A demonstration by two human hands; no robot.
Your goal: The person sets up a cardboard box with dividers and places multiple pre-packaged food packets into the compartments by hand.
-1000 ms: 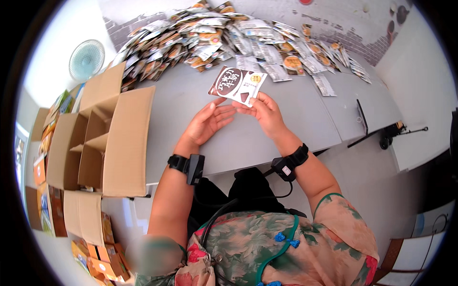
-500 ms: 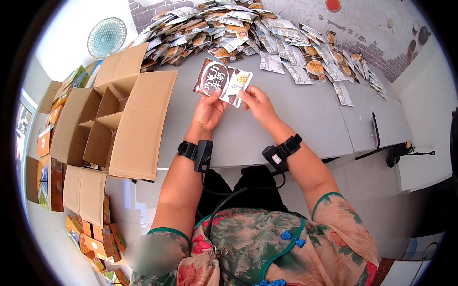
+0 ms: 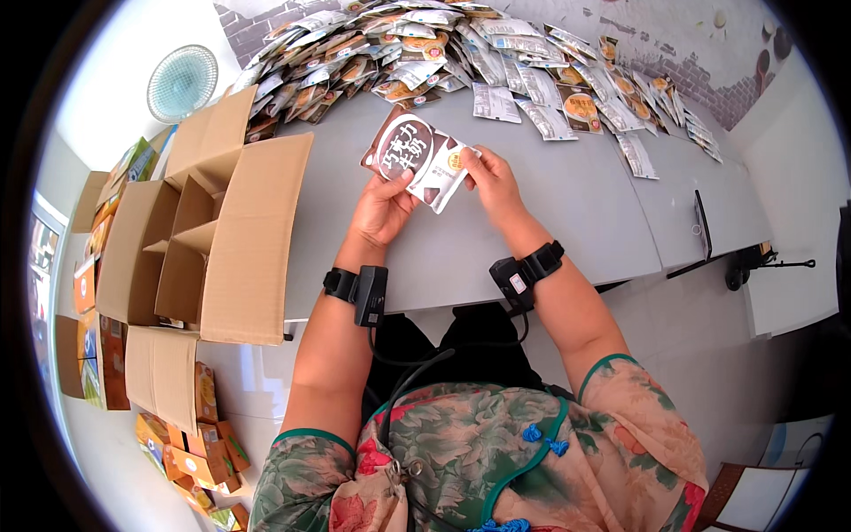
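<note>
Both my hands hold a small stack of flat brown and white snack packets (image 3: 417, 155) just above the grey table (image 3: 532, 222). My left hand (image 3: 383, 208) grips the stack's lower left edge with the thumb on top. My right hand (image 3: 492, 182) pinches its right edge. Each wrist wears a black band with a small device. A large heap of similar packets (image 3: 425, 53) lies across the far side of the table, beyond my hands.
An open cardboard box (image 3: 199, 230) with its flaps spread sits at the table's left end. More cartons and orange packages (image 3: 191, 443) are stacked on the floor to the left. A round fan (image 3: 182, 82) stands at the back left. A black tablet (image 3: 702, 226) lies at right.
The view has shifted, so the hands and packets now sit lower and nearer the middle. My hands have squared the packets and kept hold of them.
</note>
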